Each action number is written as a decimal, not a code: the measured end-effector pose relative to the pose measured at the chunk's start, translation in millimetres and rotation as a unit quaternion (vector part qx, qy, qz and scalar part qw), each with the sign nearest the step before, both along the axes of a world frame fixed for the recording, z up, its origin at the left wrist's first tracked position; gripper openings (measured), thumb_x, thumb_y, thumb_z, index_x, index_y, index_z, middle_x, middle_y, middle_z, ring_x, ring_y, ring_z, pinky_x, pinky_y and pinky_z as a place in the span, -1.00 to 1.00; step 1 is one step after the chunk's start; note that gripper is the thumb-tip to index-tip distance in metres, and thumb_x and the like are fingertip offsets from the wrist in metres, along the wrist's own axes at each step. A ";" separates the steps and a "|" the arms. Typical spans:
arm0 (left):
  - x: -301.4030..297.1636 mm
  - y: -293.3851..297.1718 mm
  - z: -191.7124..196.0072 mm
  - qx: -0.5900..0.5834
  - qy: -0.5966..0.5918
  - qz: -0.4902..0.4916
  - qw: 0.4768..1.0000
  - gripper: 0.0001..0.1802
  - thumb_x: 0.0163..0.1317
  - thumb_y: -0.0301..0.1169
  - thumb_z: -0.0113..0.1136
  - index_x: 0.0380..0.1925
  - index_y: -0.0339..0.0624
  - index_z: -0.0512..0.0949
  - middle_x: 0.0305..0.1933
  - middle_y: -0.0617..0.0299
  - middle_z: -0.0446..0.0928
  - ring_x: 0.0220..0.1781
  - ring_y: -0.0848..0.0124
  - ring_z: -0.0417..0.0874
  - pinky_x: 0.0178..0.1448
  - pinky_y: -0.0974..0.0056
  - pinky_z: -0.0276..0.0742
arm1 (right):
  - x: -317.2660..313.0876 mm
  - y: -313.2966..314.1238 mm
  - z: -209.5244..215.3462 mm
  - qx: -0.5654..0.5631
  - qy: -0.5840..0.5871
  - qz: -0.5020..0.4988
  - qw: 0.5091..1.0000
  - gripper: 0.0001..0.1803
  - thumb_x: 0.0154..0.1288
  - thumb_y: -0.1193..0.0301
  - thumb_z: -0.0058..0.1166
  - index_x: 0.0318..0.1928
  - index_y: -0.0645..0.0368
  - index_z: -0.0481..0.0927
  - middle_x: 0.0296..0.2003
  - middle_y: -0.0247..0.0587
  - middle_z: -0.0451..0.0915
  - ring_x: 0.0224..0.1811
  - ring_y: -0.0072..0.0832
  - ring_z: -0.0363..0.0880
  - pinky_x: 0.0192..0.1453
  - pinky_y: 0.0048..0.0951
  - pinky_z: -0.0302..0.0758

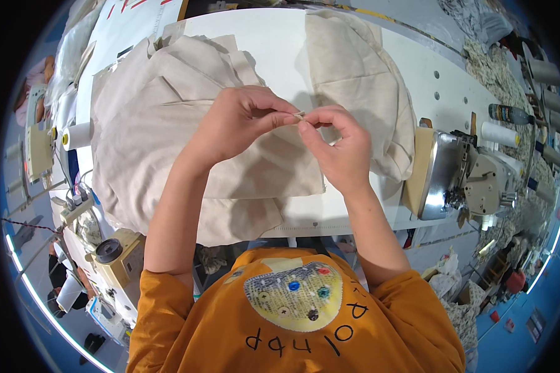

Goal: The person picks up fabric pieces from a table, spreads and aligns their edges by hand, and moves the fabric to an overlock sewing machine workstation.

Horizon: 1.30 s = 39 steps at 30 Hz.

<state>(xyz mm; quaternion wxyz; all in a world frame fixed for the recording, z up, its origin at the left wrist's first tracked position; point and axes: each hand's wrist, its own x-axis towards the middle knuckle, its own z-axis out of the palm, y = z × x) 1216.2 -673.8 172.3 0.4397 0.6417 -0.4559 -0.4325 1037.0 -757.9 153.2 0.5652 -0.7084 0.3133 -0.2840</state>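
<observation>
A white sewing table (261, 31) spreads beneath both hands and beyond them. The larger heap of beige fabric (143, 143) lies under the left hand and well out to its left, wrinkled, its near end reaching toward the person's body below the hands. A second beige fabric bundle (361, 87), loosely folded, rests beyond the right hand and to its right. Farther right of that hand stands an industrial sewing machine (466, 177) with a bright metal plate facing the fabric.

The left hand (242, 118) has thumb and forefinger clamped together on a tiny beige piece; the right hand (342, 146) meets it there, thumb and forefinger pinching the same spot. A white thread cone (78, 135) sits well left of the left hand. Smallest is that beige piece (299, 115), between the two hands' fingertips, too small to tell whether cloth or thread.
</observation>
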 end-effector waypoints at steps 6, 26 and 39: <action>-1.6 1.2 7.4 -0.013 -0.025 -0.004 1.000 -0.87 0.24 -0.47 0.31 -0.26 -0.29 0.71 -0.43 0.28 0.59 -0.37 0.55 0.52 -0.25 0.40 0.46 | 1.9 1.5 7.7 0.069 -0.004 -0.021 0.997 -0.90 0.14 0.52 0.29 -0.30 0.23 0.67 -0.32 -0.34 0.65 -0.27 -0.58 0.61 -0.09 -0.53 0.52; -9.5 1.7 24.3 -0.025 -0.055 0.035 0.998 -0.82 0.16 -0.60 0.16 -0.26 -0.27 0.39 -0.25 0.23 0.57 -0.12 0.48 0.66 0.01 0.36 0.57 | 5.9 1.3 8.7 0.176 -0.038 -0.065 0.981 -0.89 0.17 0.49 0.32 -0.33 0.25 0.66 -0.56 -0.54 0.54 -0.57 -0.85 0.34 -0.49 -0.71 0.26; -12.6 2.8 4.7 -0.084 -0.221 0.052 0.970 -0.82 0.16 -0.55 0.17 -0.22 -0.20 0.45 -0.35 0.24 0.63 -0.21 0.35 0.69 0.02 0.26 0.49 | 7.2 -3.4 -2.9 0.112 0.016 -0.043 0.993 -0.85 0.30 0.48 0.21 -0.16 0.25 0.62 -0.28 -0.42 0.59 -0.38 -0.77 0.40 -0.26 -0.72 0.37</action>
